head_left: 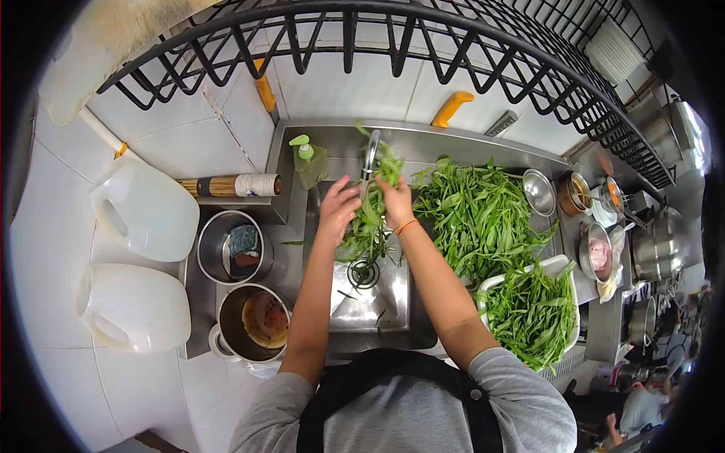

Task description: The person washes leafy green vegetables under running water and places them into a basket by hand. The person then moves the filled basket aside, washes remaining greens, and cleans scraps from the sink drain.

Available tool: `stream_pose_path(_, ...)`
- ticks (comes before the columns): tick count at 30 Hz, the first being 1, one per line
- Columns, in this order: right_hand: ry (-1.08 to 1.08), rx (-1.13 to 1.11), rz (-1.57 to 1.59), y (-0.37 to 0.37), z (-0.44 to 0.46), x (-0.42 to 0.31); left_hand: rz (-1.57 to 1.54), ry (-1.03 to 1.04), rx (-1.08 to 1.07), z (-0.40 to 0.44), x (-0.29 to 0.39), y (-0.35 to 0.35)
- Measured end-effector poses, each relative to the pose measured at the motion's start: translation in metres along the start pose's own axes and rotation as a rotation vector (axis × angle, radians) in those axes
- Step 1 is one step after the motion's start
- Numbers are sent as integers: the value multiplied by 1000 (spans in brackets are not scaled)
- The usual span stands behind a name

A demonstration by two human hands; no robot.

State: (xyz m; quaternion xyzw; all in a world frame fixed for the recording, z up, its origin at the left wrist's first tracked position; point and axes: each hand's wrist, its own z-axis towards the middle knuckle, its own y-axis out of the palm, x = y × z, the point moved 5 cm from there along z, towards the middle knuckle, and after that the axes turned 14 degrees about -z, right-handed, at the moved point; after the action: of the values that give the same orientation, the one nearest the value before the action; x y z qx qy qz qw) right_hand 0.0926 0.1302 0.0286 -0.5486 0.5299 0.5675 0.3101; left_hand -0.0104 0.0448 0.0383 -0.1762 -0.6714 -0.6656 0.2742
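Over the metal sink (370, 313), my right hand (397, 201) is closed around a bunch of leafy greens (370, 215). The stems stick up past the faucet (371, 151), and the leaves hang down towards the drain (364, 273). My left hand (339, 210) is at the left side of this bunch, fingers apart; whether it touches the leaves is hard to tell. Loose bits of leaf lie in the sink. A large heap of the same greens (479, 215) covers the counter to the right. More greens fill a white plastic tub (576, 317) nearer my body.
Left of the sink stand a soap bottle (309, 164), a steel pot (202, 253) with scouring pads and a stained pot (226, 317). Two white jugs (147, 211) are farther left. A black wire rack (347, 38) hangs overhead. Bowls (538, 192) are at right; people are beyond.
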Motion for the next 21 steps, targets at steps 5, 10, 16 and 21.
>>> stream_pose_path(5, 111, 50, 357, -17, -1, -26, 324, -86, 559, -3, -35, -83)
stream_pose_path(10, 101, 94, 321, -25, -7, -29, -198, -129, 267, -9, -33, -19)
stream_pose_path(16, -68, -130, -201, -6, -25, -20, 397, 170, 440, 2, -15, -37)
stream_pose_path(21, -76, 78, -166, 4, -26, -24, 137, 104, 592, -5, -35, -71)
